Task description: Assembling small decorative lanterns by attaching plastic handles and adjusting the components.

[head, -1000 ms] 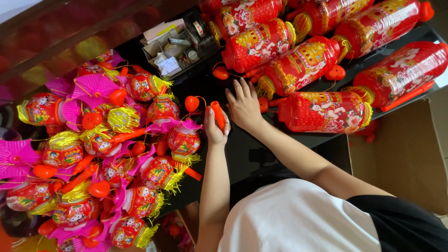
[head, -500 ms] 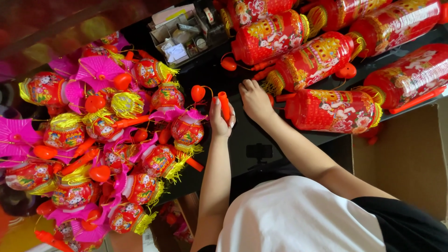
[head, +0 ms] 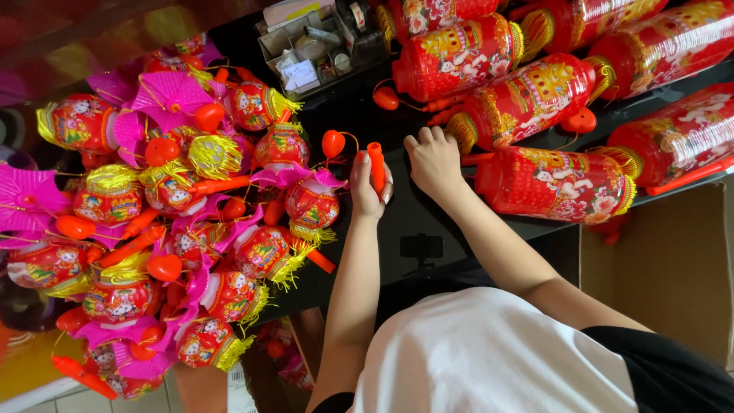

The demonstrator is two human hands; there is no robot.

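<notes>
My left hand grips a short orange-red plastic handle, held upright above the black table. A small red heart-shaped piece hangs just left of the handle on a thin wire. My right hand rests on the table to the right, fingers curled under, and I see nothing in it. It lies between the handle and a long red cylinder lantern with gold fringe.
A heap of small round red lanterns with pink paper fans and yellow fringe fills the left. Several long red lanterns lie at the top right. A grey parts tray stands at the back, a cardboard box at the right.
My right hand's spread fingers have curled into a loose fist on the table. My left hand still holds the handle. The view has shifted slightly.
</notes>
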